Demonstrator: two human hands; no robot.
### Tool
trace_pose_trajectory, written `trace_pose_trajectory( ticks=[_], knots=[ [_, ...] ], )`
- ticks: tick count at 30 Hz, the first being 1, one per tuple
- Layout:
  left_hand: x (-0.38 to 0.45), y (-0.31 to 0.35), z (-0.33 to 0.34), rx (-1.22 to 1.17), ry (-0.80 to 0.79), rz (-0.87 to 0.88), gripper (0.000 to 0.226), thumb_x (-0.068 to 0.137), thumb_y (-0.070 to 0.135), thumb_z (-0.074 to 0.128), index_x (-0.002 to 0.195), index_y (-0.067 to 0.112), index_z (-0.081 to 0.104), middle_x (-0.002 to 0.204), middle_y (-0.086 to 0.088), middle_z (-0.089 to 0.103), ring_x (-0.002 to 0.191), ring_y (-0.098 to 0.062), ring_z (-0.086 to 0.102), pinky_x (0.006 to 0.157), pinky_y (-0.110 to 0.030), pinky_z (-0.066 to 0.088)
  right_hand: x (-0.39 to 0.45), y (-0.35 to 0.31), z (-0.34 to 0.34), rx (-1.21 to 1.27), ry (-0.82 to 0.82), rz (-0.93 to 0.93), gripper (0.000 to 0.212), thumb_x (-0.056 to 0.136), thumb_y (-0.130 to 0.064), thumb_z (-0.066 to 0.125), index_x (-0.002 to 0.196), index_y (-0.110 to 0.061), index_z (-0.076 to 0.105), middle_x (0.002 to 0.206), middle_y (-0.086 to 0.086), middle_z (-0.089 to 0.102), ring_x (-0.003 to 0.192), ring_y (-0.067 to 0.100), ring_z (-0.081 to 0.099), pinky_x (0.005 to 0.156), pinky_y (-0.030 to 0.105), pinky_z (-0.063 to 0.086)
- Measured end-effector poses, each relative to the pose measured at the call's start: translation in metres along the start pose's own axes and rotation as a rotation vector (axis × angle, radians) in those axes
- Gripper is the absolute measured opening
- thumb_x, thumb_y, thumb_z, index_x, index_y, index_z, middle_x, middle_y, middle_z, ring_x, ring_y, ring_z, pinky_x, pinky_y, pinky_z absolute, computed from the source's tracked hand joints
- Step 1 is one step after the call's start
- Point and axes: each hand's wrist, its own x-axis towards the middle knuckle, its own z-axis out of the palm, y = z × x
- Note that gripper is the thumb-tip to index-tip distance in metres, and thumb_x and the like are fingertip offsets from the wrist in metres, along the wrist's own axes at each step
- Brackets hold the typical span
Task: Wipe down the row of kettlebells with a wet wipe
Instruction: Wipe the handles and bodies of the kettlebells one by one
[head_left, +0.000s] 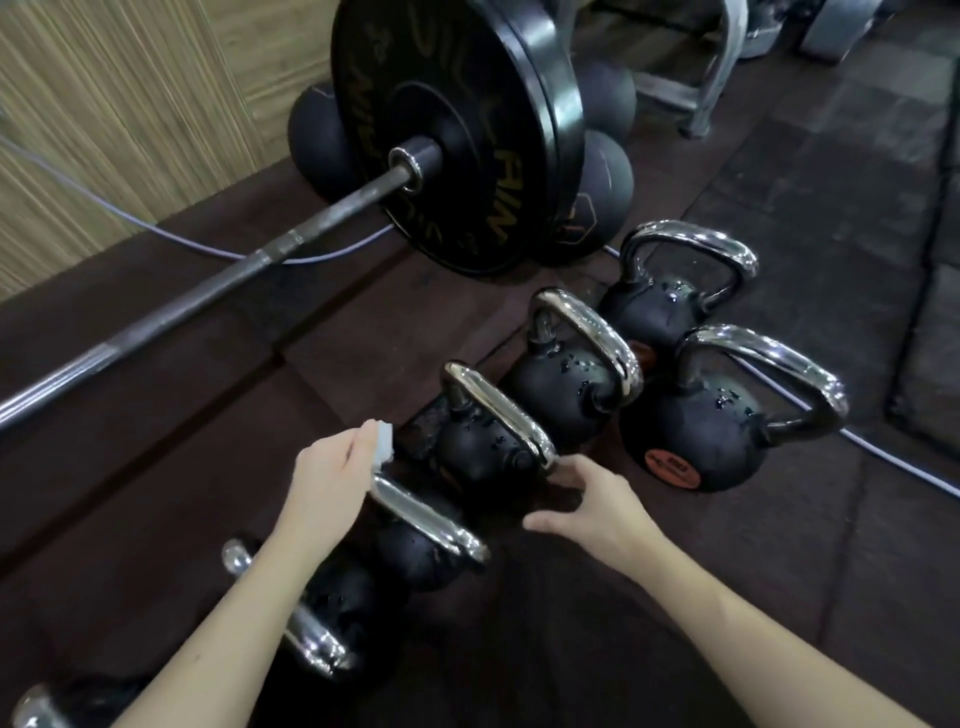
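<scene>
Both our forearms reach in from the near edge, and between them the row of kettlebells (467, 467) runs away from us on the floor (182, 415), slanting from near-left to far-right. Our left hand (324, 478) is the nearer one to the work: its fingers (363, 441) are curled round a small white wet wipe (383, 447), pinching it against the far-left end of the chrome handle (426, 514) directly beneath them. That handle's long axis runs from our left fingers down and rightward toward our right wrist, crosswise to the row, so we judge the coming stroke should slide the wipe along it that way. Our right hand (597, 499) hangs loosely curled and holds nothing; its fingertips lie just beside the near end of the next kettlebell's handle (498, 415), whether touching we cannot tell. Every handle in the row lies parallel to the one under the wipe. Beyond our fingers two more bells stand to the far right, and a loaded barbell (260, 260) lies well apart to the far left.
</scene>
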Motion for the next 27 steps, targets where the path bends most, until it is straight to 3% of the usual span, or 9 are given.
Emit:
trace_pose_trajectory(
  ticks=[5,9,11,14,16,18,21,25,27],
  knots=[
    [0.029,0.043,-0.012,-0.104,0.152,0.031,0.049,0.112,0.037,0.04,0.074,0.015,0.062,0.063,-0.001,0.062,0.067,-0.007,0.058,0.068,-0.028,0.044,0.038,-0.003,-0.032,0.03,-0.062,-0.062,0.133,0.047,-0.071,0.093,0.162,-0.032,0.038,0.16,-0.011,0.047,0.15,0.005,0.039,0.125,0.031,0.033],
    [0.054,0.081,-0.003,-0.117,0.172,0.111,0.04,0.111,0.037,0.038,0.088,0.026,0.069,0.069,0.008,0.062,0.076,-0.002,0.061,0.076,-0.024,0.044,0.058,-0.012,-0.028,-0.028,-0.226,-0.146,0.131,0.055,-0.057,0.1,0.164,-0.03,0.034,0.162,-0.018,0.035,0.15,-0.003,0.028,0.122,0.013,0.021],
    [0.063,0.094,0.007,-0.107,0.142,0.179,0.035,0.111,0.037,0.04,0.1,0.029,0.072,0.076,0.014,0.062,0.085,-0.003,0.061,0.084,-0.028,0.044,0.062,-0.012,-0.019,-0.009,-0.268,-0.141,0.122,0.058,-0.052,0.101,0.161,-0.033,0.039,0.161,-0.012,0.043,0.148,0.0,0.038,0.12,0.014,0.028],
    [0.072,0.097,0.03,0.064,0.012,0.347,0.037,0.112,0.038,0.039,0.084,0.032,0.061,0.08,0.01,0.063,0.086,-0.008,0.061,0.084,-0.034,0.045,0.063,-0.007,-0.014,-0.011,-0.329,-0.126,0.122,0.06,-0.051,0.101,0.159,-0.048,0.029,0.153,-0.014,0.048,0.144,0.004,0.043,0.12,0.022,0.034],
    [0.074,0.087,0.05,0.167,-0.16,0.383,0.035,0.113,0.039,0.035,0.106,0.035,0.069,0.112,0.012,0.067,0.116,-0.014,0.061,0.103,-0.034,0.045,0.065,-0.003,-0.017,-0.049,-0.358,-0.144,0.131,0.059,-0.051,0.101,0.164,-0.044,0.021,0.162,-0.007,0.045,0.149,0.013,0.042,0.122,0.026,0.035],
    [0.068,0.084,0.061,0.225,-0.236,0.412,0.047,0.112,0.039,0.029,0.137,0.023,0.065,0.147,0.005,0.057,0.144,-0.014,0.043,0.122,-0.03,0.028,0.068,-0.001,-0.021,-0.058,-0.382,-0.164,0.133,0.059,-0.049,0.101,0.165,-0.039,0.022,0.168,-0.006,0.038,0.152,0.014,0.038,0.123,0.027,0.033],
    [0.058,0.092,0.066,0.434,-0.15,0.709,0.044,0.109,0.024,0.033,0.121,0.01,0.074,0.131,-0.003,0.069,0.14,-0.023,0.05,0.124,-0.034,0.022,0.074,0.002,-0.026,-0.068,-0.418,-0.205,0.13,0.055,-0.056,0.1,0.163,-0.041,0.03,0.172,-0.016,0.026,0.156,0.004,0.027,0.128,0.029,0.027],
    [0.029,0.103,0.084,0.599,-0.286,0.883,0.042,0.107,0.041,0.037,0.115,0.021,0.073,0.125,0.005,0.067,0.131,-0.02,0.053,0.123,-0.046,0.029,0.079,0.014,-0.025,-0.119,-0.436,-0.169,0.122,0.044,-0.073,0.094,0.152,-0.046,0.043,0.148,-0.019,0.058,0.139,0.009,0.053,0.116,0.035,0.045],
    [0.029,0.101,0.084,0.583,-0.316,0.928,0.036,0.106,0.042,0.043,0.116,0.02,0.071,0.122,0.005,0.065,0.123,-0.018,0.055,0.121,-0.047,0.033,0.082,0.019,-0.023,-0.124,-0.438,-0.185,0.13,0.04,-0.079,0.091,0.155,-0.048,0.037,0.149,-0.019,0.055,0.141,0.014,0.051,0.117,0.038,0.044]
  ],
)
